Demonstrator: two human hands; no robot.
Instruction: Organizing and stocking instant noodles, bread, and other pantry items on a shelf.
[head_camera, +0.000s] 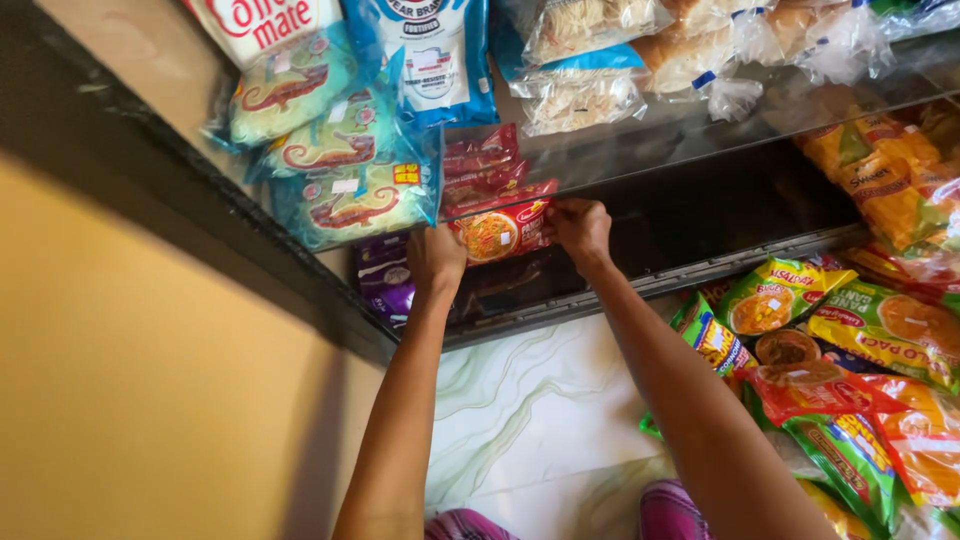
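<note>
View: I look down along both my bare forearms, which reach away from me toward a dark shelf rack with glass shelves.
Left hand: my left hand (436, 257) is closed around the left end of a red noodle packet (500, 232), fingers curled over its edge, the back of the hand toward me.
Right hand: my right hand (580, 229) is closed on the right end of the same packet, fingers pinching its upper right corner.
Packet in my grip: the red noodle packet lies flat between my two hands, long side running left to right, its printed face with a bowl of noodles turned up toward me. It sits at the front edge of the lower shelf, directly between my palms and touching both.
Behind the packet: a short stack of red packets (482, 160) of the same kind lies just beyond it, farther in on the shelf.
Left of my hands: blue-green packets (345, 150) are piled on the upper shelf, and a purple packet (384, 272) lies just beside my left wrist.
Far right of the shelf: clear bags of pale noodles (585, 60) rest on the glass shelf (690, 125) above.
Floor on the right: a heap of green, yellow and red snack packets (850, 370) lies on the white marble floor (510, 410), well apart from my hands.
Left side: a plain yellow wall (140, 380) fills the near left.
</note>
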